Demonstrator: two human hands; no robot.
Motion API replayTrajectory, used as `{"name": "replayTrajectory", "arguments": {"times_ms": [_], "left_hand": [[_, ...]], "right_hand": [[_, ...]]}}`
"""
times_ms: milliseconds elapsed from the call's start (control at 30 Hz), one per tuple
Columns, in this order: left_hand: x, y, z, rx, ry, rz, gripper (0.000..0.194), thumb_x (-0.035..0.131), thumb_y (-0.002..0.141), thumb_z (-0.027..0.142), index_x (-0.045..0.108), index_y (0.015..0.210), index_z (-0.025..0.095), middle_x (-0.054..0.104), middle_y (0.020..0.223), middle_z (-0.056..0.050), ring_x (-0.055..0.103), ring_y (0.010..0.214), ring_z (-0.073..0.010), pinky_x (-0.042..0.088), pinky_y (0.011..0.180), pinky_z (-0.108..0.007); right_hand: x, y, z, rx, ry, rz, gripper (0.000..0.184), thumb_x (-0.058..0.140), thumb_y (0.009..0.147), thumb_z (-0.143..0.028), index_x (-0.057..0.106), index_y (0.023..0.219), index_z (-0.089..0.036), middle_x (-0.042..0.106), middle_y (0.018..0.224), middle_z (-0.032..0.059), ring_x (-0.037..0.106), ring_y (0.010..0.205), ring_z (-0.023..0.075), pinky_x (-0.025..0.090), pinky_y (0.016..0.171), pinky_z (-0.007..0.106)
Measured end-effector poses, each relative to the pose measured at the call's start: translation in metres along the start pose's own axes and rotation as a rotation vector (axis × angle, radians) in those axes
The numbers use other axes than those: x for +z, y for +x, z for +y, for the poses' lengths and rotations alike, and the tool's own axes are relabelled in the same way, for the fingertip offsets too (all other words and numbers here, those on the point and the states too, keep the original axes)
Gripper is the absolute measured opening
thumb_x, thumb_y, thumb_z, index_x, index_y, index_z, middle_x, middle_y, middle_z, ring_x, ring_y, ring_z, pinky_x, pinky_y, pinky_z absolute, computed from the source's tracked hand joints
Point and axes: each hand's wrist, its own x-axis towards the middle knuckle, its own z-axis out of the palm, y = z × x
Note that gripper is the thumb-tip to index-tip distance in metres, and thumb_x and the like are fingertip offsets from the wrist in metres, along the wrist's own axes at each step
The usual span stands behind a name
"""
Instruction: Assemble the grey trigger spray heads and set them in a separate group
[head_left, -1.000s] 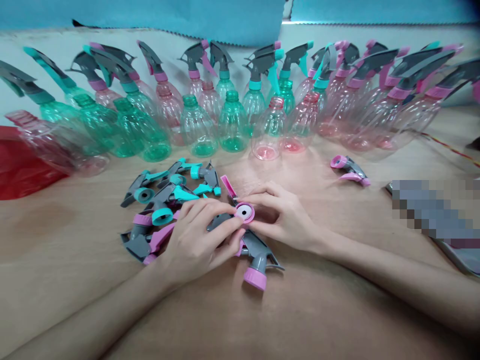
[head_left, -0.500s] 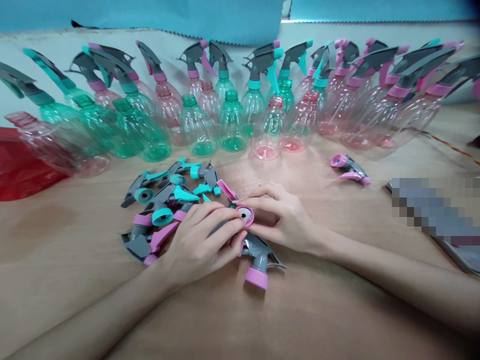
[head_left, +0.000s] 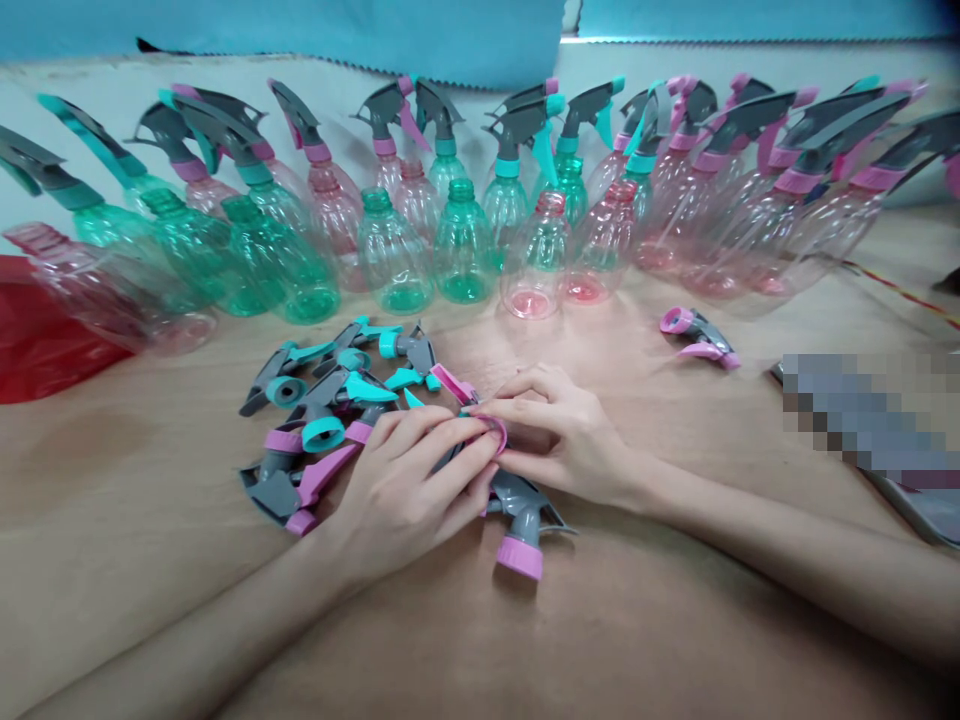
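Observation:
Both hands are on one pink-and-grey trigger spray head (head_left: 454,385), whose pink collar faces up between them. My left hand (head_left: 420,485) is closed on it, with its fingertips over the collar's opening. My right hand (head_left: 566,430) pinches the collar's right side between thumb and fingers. Fingers cover most of this spray head's body. Just below my fingertips lies another grey spray head (head_left: 525,515) with a pink collar. To the left of my left hand is a heap of spray heads (head_left: 319,400), some with turquoise parts, others with pink.
Clear plastic bottles (head_left: 394,260), green and pink, line the back, several topped with spray heads and several open-necked. A lone pink-and-grey spray head (head_left: 701,338) lies at right, near a partly pixelated flat object (head_left: 911,510). Red plastic (head_left: 52,340) lies at far left.
My left fingertips have moved onto the collar's opening, hiding the white disc with a dark hole seen before. The spray head below my hands has shifted slightly right.

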Motion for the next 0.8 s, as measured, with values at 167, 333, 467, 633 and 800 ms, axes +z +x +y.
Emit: {"name": "replayTrajectory", "arguments": {"times_ms": [167,333,467,633,800], "left_hand": [[0.0023,-0.0011,0.0017,-0.001,-0.025,-0.014,0.02,0.063,0.079,0.016,0.06,0.099,0.018,0.068,0.093,-0.003,0.058,0.086,-0.0205,0.045,0.07,-0.033],[0.004,-0.0036,0.0007,-0.009,-0.055,0.047,0.024,0.064,0.076,0.014,0.06,0.1,0.017,0.063,0.097,-0.007,0.057,0.086,-0.02,0.048,0.073,-0.034],[0.0028,-0.0039,-0.0003,-0.019,-0.027,0.062,0.021,0.064,0.076,0.016,0.061,0.096,0.019,0.059,0.097,-0.007,0.056,0.086,-0.0193,0.048,0.073,-0.034],[0.0014,-0.0026,-0.0006,-0.063,-0.008,0.065,0.014,0.064,0.076,0.02,0.062,0.09,0.02,0.057,0.095,-0.007,0.056,0.086,-0.021,0.049,0.069,-0.035],[0.0003,-0.0015,-0.0018,-0.084,0.037,0.065,0.015,0.066,0.074,0.026,0.063,0.088,0.021,0.057,0.094,-0.009,0.056,0.082,-0.0243,0.047,0.063,-0.037]], "right_hand": [[0.0002,-0.0005,0.0,-0.001,-0.019,-0.003,0.029,0.062,0.081,-0.032,0.063,0.106,-0.018,0.061,0.097,0.0072,0.057,0.096,0.018,0.046,0.084,0.036],[0.0004,-0.0003,-0.0006,0.011,0.006,0.015,0.028,0.063,0.081,-0.031,0.064,0.106,-0.019,0.061,0.097,0.0063,0.057,0.096,0.0171,0.046,0.086,0.035],[-0.0001,-0.0001,-0.0018,0.033,0.034,0.028,0.028,0.065,0.079,-0.031,0.065,0.104,-0.018,0.061,0.098,0.0064,0.057,0.095,0.0165,0.046,0.086,0.033],[-0.0003,-0.0015,-0.0024,0.044,0.026,0.029,0.029,0.065,0.079,-0.031,0.065,0.106,-0.02,0.06,0.099,0.0058,0.057,0.095,0.017,0.047,0.086,0.034],[0.0014,-0.0023,-0.0003,0.057,0.062,0.035,0.031,0.066,0.079,-0.029,0.064,0.108,-0.02,0.058,0.099,0.0062,0.058,0.094,0.0163,0.05,0.079,0.03]]}}
